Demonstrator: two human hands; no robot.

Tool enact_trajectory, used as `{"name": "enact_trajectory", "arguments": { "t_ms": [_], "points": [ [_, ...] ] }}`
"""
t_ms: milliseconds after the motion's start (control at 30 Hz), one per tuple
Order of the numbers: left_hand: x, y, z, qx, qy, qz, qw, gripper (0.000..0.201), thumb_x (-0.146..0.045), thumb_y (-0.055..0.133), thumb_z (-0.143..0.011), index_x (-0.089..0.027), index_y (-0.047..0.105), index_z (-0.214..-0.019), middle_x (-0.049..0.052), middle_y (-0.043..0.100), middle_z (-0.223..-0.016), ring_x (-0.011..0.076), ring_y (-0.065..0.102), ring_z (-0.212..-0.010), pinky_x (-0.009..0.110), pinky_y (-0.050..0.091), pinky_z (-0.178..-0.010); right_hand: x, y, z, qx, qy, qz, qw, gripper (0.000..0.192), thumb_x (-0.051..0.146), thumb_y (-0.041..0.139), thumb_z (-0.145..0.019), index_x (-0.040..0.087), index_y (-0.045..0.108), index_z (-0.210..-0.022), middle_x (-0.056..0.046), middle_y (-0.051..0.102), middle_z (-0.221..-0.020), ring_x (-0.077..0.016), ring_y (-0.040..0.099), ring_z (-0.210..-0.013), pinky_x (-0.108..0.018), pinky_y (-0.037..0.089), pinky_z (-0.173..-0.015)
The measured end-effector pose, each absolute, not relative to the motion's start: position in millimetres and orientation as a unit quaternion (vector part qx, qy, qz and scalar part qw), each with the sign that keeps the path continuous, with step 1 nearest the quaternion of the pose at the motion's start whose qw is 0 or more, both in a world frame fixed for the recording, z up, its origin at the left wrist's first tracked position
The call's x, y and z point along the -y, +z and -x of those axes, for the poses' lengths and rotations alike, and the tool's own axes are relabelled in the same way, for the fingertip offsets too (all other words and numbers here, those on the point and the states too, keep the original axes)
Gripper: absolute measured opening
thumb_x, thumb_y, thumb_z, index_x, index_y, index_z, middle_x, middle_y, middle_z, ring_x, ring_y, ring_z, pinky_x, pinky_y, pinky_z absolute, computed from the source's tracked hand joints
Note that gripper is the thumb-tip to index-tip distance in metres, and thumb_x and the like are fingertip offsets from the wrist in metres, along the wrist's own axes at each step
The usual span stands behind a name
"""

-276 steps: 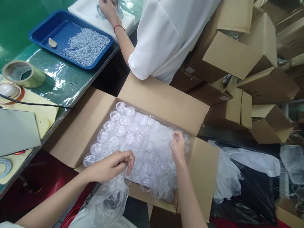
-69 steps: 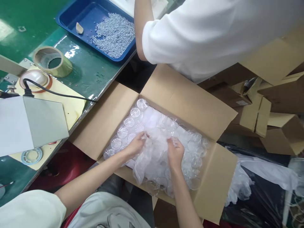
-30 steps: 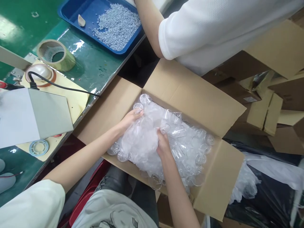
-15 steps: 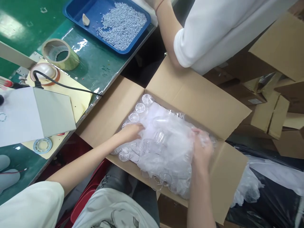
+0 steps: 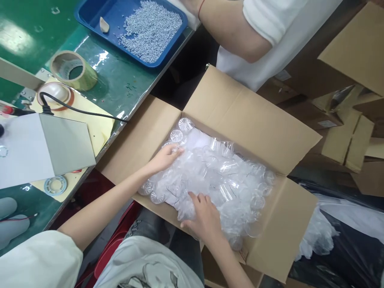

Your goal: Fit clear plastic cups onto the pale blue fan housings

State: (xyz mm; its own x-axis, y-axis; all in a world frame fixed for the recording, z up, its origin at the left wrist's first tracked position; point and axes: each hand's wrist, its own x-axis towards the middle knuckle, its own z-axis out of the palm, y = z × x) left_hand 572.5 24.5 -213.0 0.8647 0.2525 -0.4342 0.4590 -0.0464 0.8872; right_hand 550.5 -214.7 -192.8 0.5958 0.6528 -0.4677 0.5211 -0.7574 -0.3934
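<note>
- I am pressing down the clear plastic bag (image 5: 210, 176) that lies over the clear plastic cups (image 5: 176, 136) inside the open cardboard box (image 5: 249, 124); I judge this step as flattening and tucking the bag so it sits within the box walls.
- My left hand (image 5: 164, 157) rests on the left part of the bag, near the far-left corner of the box; its fingers are stretched and a little curled, touching the film, not closed around anything.
- My right hand (image 5: 204, 218) lies at the near edge of the box, palm down, fingers spread over the film; the hand is open, and I cannot tell if the thumb pinches some film below.
- The bag with the cups fills the box almost fully; a few cups show their ribbed bottoms at the far-left corner and along the near-left edge.
- For the next move, I think the loose film at the near edge needs to be pushed inside, gently, because the cups are thin and can shift under the film.
- The box flaps (image 5: 138, 140) stand open on all sides and do not block my hands.
- On the green table (image 5: 126, 84) at the left are a blue tray (image 5: 90, 12) of small metal parts, a roll of tape (image 5: 73, 70), a black cable (image 5: 90, 114) and a grey plate (image 5: 45, 148).
- Another person in a white shirt (image 5: 282, 36) stands just behind the box, with an arm (image 5: 231, 28) over the table; this body is close to the far flap.
- More cardboard boxes (image 5: 348, 48) are piled at the right, and a black bag (image 5: 345, 256) lies at the lower right.
</note>
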Motion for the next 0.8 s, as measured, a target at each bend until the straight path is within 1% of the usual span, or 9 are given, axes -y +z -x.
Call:
{"name": "enact_trajectory", "arguments": {
  "t_ms": [100, 200, 333, 400, 467, 567, 633, 700, 800],
  "points": [
    [-23, -207, -570, -0.264, -0.089, -0.730, 0.624, 0.031, -0.041, 0.049, -0.082, -0.018, 0.048, -0.061, -0.002, 0.045, -0.057, 0.0118, 0.038, -0.053, 0.025, 0.031, -0.054, 223, -215, -534, 0.342, 0.281, 0.889, 0.115, 0.043, 0.002, 0.065, -0.059, 0.023, 0.062, -0.096, -0.008, 0.062, -0.085, -0.0275, 0.053, -0.080, -0.034, 0.040, -0.062],
    [-21, -207, -566, -0.264, -0.121, -0.746, 0.599, 0.033, -0.032, 0.066, -0.069, -0.018, 0.043, -0.049, -0.004, 0.040, -0.048, 0.0104, 0.034, -0.047, 0.025, 0.028, -0.051, 236, -226, -540, 0.344, 0.279, 0.881, 0.166, 0.027, -0.001, 0.054, -0.059, 0.023, 0.058, -0.071, -0.005, 0.059, -0.077, -0.0241, 0.052, -0.076, -0.033, 0.040, -0.063],
    [-32, -208, -557, -0.294, -0.139, -0.758, 0.565, 0.033, -0.037, 0.046, -0.083, -0.018, 0.051, -0.056, -0.001, 0.048, -0.053, 0.0133, 0.044, -0.050, 0.025, 0.034, -0.052, 245, -221, -562, 0.307, 0.248, 0.884, 0.251, 0.018, 0.007, 0.048, -0.061, 0.022, 0.041, -0.056, -0.003, 0.049, -0.066, -0.0217, 0.050, -0.069, -0.033, 0.042, -0.063],
    [-41, -205, -548, -0.326, -0.139, -0.773, 0.526, 0.038, -0.040, 0.035, -0.088, -0.017, 0.054, -0.065, 0.000, 0.050, -0.056, 0.0140, 0.045, -0.051, 0.026, 0.034, -0.052, 242, -212, -568, 0.284, 0.230, 0.886, 0.287, 0.015, 0.009, 0.045, -0.064, 0.022, 0.039, -0.058, -0.005, 0.050, -0.072, -0.0218, 0.052, -0.073, -0.033, 0.044, -0.064],
    [-47, -202, -534, -0.341, -0.161, -0.793, 0.479, 0.032, -0.041, 0.042, -0.086, -0.017, 0.056, -0.070, 0.001, 0.053, -0.059, 0.0144, 0.047, -0.051, 0.025, 0.033, -0.051, 229, -204, -568, 0.285, 0.231, 0.874, 0.319, 0.011, 0.010, 0.044, -0.063, 0.021, 0.045, -0.065, -0.007, 0.055, -0.085, -0.0225, 0.056, -0.082, -0.034, 0.047, -0.070],
    [-41, -202, -514, -0.314, -0.234, -0.823, 0.413, 0.014, -0.026, 0.059, -0.075, -0.016, 0.062, -0.084, 0.004, 0.061, -0.068, 0.0180, 0.055, -0.060, 0.026, 0.038, -0.057, 198, -198, -556, 0.367, 0.283, 0.823, 0.329, 0.045, 0.006, 0.046, -0.056, 0.021, 0.057, -0.097, -0.007, 0.057, -0.120, -0.0223, 0.058, -0.098, -0.032, 0.048, -0.081],
    [-30, -208, -505, -0.272, -0.286, -0.838, 0.378, 0.027, -0.017, 0.062, -0.071, -0.018, 0.065, -0.098, 0.007, 0.067, -0.079, 0.0224, 0.062, -0.072, 0.028, 0.042, -0.065, 179, -202, -547, 0.434, 0.318, 0.796, 0.275, 0.067, 0.000, 0.046, -0.055, 0.027, 0.056, -0.115, -0.003, 0.048, -0.138, -0.0215, 0.060, -0.095, -0.033, 0.048, -0.079],
    [-19, -215, -501, -0.228, -0.323, -0.848, 0.352, 0.040, -0.016, 0.062, -0.073, -0.021, 0.063, -0.113, 0.010, 0.070, -0.090, 0.0266, 0.064, -0.086, 0.031, 0.044, -0.074, 169, -208, -543, 0.448, 0.323, 0.803, 0.223, 0.067, -0.002, 0.046, -0.056, 0.030, 0.060, -0.113, -0.002, 0.048, -0.140, -0.0209, 0.062, -0.086, -0.033, 0.049, -0.073],
    [-7, -225, -503, -0.180, -0.352, -0.860, 0.324, 0.046, -0.020, 0.061, -0.078, -0.022, 0.058, -0.123, 0.013, 0.069, -0.094, 0.0306, 0.064, -0.093, 0.037, 0.044, -0.080, 181, -218, -552, 0.391, 0.295, 0.842, 0.225, 0.048, 0.001, 0.048, -0.057, 0.023, 0.067, -0.095, -0.007, 0.061, -0.122, -0.0238, 0.063, -0.086, -0.035, 0.051, -0.072]
  ]
}}
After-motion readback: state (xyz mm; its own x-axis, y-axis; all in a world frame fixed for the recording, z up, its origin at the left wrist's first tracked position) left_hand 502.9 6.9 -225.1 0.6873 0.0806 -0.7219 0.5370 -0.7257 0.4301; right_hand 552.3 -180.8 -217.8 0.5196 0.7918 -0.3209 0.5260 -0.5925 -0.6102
